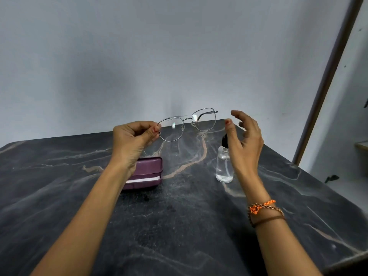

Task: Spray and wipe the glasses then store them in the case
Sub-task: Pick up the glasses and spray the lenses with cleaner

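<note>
Dark marble table (179, 226) held my purple case (148, 173) and unlabelled spray bottle (224, 164); my left hand (132, 138) pinched the glasses (188, 124), my right hand (246, 139) hovered loose-fingered, holding nothing.

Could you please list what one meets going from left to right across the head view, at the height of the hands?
Left hand → glasses → right hand. Lower down on the table: case → spray bottle.

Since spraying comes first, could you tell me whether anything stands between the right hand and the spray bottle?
Nothing visible does: the open right hand hovers just beside the small clear glass spray bottle with its black nozzle, standing upright on the dark marble table.
</note>
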### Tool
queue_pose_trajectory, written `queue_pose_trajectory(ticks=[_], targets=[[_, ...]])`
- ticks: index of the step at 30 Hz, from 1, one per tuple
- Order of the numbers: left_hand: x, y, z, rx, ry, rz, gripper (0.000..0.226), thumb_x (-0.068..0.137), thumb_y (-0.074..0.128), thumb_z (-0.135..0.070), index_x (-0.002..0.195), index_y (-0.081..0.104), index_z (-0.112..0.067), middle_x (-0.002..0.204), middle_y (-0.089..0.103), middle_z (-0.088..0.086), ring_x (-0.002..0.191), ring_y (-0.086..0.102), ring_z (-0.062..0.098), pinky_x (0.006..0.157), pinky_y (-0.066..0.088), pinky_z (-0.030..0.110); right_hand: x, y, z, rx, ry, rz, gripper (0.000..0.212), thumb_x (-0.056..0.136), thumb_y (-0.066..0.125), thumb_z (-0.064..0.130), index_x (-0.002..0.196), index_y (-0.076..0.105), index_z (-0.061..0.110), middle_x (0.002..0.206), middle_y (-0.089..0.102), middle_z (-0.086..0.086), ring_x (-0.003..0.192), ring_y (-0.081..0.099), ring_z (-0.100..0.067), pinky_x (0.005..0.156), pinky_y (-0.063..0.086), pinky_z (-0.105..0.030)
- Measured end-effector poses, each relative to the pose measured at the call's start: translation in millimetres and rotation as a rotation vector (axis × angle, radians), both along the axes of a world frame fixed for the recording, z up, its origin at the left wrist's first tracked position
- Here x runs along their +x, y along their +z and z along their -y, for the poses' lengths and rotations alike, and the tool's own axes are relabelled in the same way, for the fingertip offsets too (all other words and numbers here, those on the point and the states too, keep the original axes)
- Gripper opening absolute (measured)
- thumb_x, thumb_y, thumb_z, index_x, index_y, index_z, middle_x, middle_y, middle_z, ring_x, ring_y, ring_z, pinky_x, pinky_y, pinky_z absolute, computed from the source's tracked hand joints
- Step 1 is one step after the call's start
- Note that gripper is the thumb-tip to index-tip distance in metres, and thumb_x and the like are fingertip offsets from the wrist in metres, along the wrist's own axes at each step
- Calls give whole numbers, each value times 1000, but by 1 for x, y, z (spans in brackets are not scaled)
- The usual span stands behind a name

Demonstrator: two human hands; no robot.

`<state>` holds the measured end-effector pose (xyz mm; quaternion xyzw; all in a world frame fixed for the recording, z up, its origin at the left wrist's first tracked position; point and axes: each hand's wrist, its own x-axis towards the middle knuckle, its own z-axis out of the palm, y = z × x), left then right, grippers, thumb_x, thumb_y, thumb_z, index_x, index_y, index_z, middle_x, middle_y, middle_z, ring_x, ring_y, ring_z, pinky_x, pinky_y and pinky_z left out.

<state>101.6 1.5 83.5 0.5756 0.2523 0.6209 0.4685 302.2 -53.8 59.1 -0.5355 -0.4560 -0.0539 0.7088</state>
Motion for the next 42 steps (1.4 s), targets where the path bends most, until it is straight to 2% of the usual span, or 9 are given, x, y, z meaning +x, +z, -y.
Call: queue_pose_trajectory(ticks=[8, 13, 16, 18, 21, 24, 31, 37, 42], targets=[[26, -11, -13, -56, 106, 146, 12, 75, 62, 2, 71, 64, -10, 54, 68, -13, 63, 65, 0, 67, 55, 16, 16, -37, 0, -222, 26, 271, 76, 70, 74, 30, 135, 33, 32, 125, 49, -4, 108, 45, -12, 90, 39, -29], [31, -11, -19, -36, 94, 147, 11, 75, 63, 0, 72, 64, -11, 55, 68, -14, 64, 64, -1, 67, 55, 15, 15, -54, -1, -220, 127, 324, 88, 70, 69, 25, 135, 14, 49, 118, 42, 10, 99, 35, 23, 83, 27, 7], [31, -10, -24, -24, 100, 171, 11, 76, 63, -1, 73, 65, -11, 55, 68, -14, 64, 64, -1, 66, 54, 15, 13, -57, -7, -227, 145, 271, 99, 67, 70, 13, 133, 11, 57, 122, 50, 12, 102, 53, -1, 84, 44, -12], [31, -11, -26, -22, 102, 167, 11, 76, 63, 0, 73, 65, -10, 55, 68, -14, 64, 64, -1, 66, 54, 15, 12, -58, -10, -221, 120, 253, 97, 66, 63, 8, 134, 14, 56, 104, 61, -1, 78, 61, -12, 70, 49, -19], [32, -18, -32, -17, 104, 132, 14, 76, 61, 3, 73, 65, -11, 55, 68, -15, 64, 64, -1, 69, 55, 15, 8, -55, -13, -150, 35, 334, 89, 61, 55, 11, 135, 21, 47, 83, 58, 6, 54, 49, 0, 56, 36, -2], [33, -25, -35, -32, 105, 113, 14, 76, 61, 3, 72, 65, -10, 54, 68, -15, 61, 64, -2, 65, 54, 13, -3, -44, -16, -61, 43, 358, 85, 59, 58, 8, 133, 29, 39, 89, 66, 2, 54, 46, 9, 55, 36, -1], [35, -27, -35, -18, 78, 100, 14, 75, 62, 4, 73, 66, -9, 54, 68, -15, 61, 63, -1, 65, 54, 13, -24, -31, -13, 11, 109, 396, 82, 55, 59, 2, 126, 37, 35, 72, 47, 32, 42, 43, -9, 44, 37, -8], [37, -27, -33, -6, 89, 75, 12, 74, 64, 3, 78, 67, -8, 55, 68, -15, 64, 62, 1, 67, 54, 15, -32, -28, -9, -39, 123, 457, 76, 57, 60, 6, 125, 39, 32, 79, 63, 4, 47, 54, -18, 46, 47, -21], [38, -26, -32, 2, 79, 68, 13, 73, 64, 4, 80, 66, -7, 55, 68, -15, 63, 61, 0, 67, 54, 14, -31, -28, -9, -45, 86, 455, 73, 56, 59, 8, 121, 39, 33, 77, 62, 6, 46, 55, -18, 44, 44, -19]])
